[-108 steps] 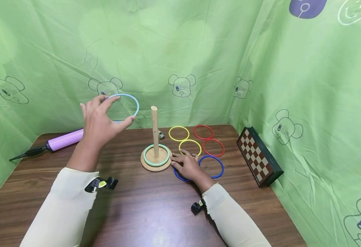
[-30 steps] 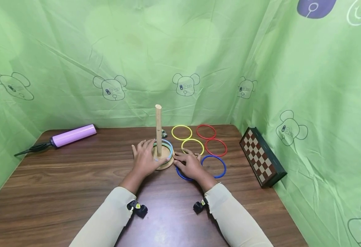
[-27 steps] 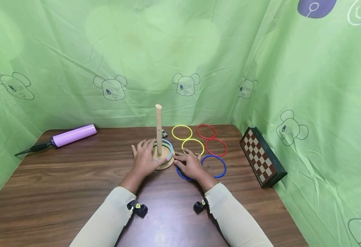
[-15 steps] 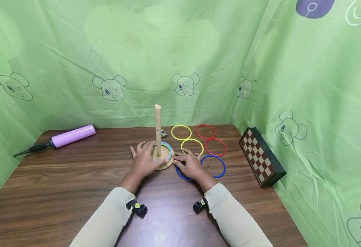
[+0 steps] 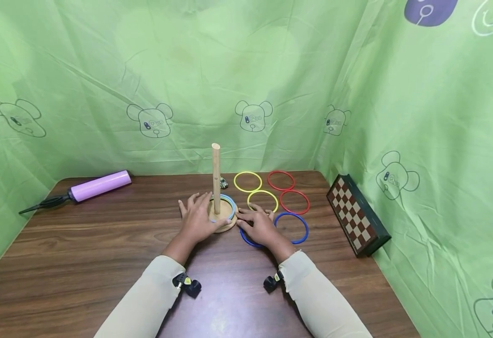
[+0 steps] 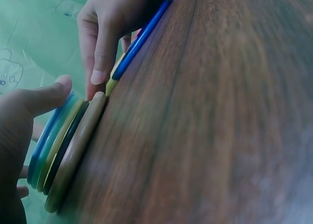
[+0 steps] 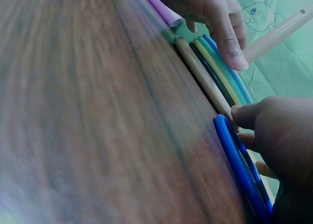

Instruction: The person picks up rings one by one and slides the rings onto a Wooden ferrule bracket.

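Observation:
An upright wooden peg (image 5: 216,178) stands on a round wooden base (image 5: 225,229) near the middle of the table. Round its foot lies a stack of rings, with the light blue ring (image 6: 39,145) on top and green, yellow and dark ones beneath. My left hand (image 5: 197,218) spans the stack's near left side, its thumb stretched out at the light blue ring and the other fingers around the far side. With straight fingertips my right hand (image 5: 259,225) touches the base's right edge. Under that hand is a blue ring (image 5: 246,241), partly hidden.
To the right lie another blue ring (image 5: 307,230), two yellow rings (image 5: 247,172) and two red rings (image 5: 281,171). A small toy car (image 5: 223,183) sits behind the peg. The purple hand pump (image 5: 100,186) is at the back left, and a folded chessboard (image 5: 349,213) leans at the right.
My left hand has carried the light blue ring from the air at the left down over the peg onto the stack. In the last second the ring has settled flatter. My right hand stays put.

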Demonstrator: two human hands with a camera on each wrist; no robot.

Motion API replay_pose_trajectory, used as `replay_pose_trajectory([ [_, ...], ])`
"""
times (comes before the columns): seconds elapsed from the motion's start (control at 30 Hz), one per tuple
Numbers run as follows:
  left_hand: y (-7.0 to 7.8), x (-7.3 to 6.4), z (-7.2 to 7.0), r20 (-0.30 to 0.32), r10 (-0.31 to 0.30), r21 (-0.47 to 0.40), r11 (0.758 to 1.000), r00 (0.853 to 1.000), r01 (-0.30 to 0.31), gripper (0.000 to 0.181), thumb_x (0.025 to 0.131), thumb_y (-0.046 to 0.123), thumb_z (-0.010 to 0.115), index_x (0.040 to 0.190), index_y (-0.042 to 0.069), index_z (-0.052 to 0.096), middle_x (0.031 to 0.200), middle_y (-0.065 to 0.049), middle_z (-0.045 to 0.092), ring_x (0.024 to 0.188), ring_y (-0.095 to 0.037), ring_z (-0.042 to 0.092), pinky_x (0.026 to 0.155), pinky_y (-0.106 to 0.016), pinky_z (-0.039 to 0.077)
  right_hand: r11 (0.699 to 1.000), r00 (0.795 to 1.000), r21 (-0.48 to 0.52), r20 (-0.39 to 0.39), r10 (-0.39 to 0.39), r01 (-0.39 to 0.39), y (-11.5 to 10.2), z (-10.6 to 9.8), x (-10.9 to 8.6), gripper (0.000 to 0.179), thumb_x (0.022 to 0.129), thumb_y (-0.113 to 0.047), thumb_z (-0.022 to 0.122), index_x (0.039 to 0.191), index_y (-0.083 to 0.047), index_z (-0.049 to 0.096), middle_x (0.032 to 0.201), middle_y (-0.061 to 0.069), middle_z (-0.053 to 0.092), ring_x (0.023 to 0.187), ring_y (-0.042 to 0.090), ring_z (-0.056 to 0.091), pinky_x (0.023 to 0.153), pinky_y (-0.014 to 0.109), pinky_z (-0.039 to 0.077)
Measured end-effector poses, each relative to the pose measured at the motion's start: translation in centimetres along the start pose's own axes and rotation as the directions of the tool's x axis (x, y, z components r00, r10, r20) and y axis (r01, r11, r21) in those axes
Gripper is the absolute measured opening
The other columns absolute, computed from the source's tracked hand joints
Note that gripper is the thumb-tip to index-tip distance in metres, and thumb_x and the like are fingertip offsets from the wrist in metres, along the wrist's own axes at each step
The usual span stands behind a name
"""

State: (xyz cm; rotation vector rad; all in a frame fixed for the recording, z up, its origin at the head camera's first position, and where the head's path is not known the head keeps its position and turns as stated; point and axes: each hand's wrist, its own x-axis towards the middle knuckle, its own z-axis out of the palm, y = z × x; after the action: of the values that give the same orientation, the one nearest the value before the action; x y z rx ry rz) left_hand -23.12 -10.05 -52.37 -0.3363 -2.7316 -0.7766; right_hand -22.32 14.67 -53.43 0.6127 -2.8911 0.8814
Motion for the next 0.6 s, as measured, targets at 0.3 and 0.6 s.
replay_pose_trajectory([
  [0.3,-1.7,-0.6,-1.4,0.051,-0.026,0.025,0.999,0.998,0.025,0.126,0.075,0.082,0.082,0.166,0.005,0.043,0.171,-0.023,0.044,0.158,-0.052,0.036,0.121,-0.091,0.010,1.000,1.000,0.000,0.012,-0.011,0.011,-0.3,-0.1,0.0,0.037,0.109,-0.035,0.069,0.145,-0.026,0.073,0.156,0.001,0.066,0.162,0.036,0.042,0.120,0.075,0.022],
  [0.6,-4.4,-2.0,-3.0,0.259,-0.090,0.055,0.995,0.962,0.079,0.130,0.076,0.087,0.078,0.171,0.008,0.037,0.181,-0.025,0.018,0.165,-0.058,0.016,0.117,-0.095,-0.002,1.000,1.000,0.002,0.004,-0.019,0.018,-0.5,-0.6,-0.1,0.038,0.109,-0.033,0.069,0.145,-0.024,0.073,0.161,0.003,0.062,0.162,0.035,0.041,0.120,0.076,0.021],
])
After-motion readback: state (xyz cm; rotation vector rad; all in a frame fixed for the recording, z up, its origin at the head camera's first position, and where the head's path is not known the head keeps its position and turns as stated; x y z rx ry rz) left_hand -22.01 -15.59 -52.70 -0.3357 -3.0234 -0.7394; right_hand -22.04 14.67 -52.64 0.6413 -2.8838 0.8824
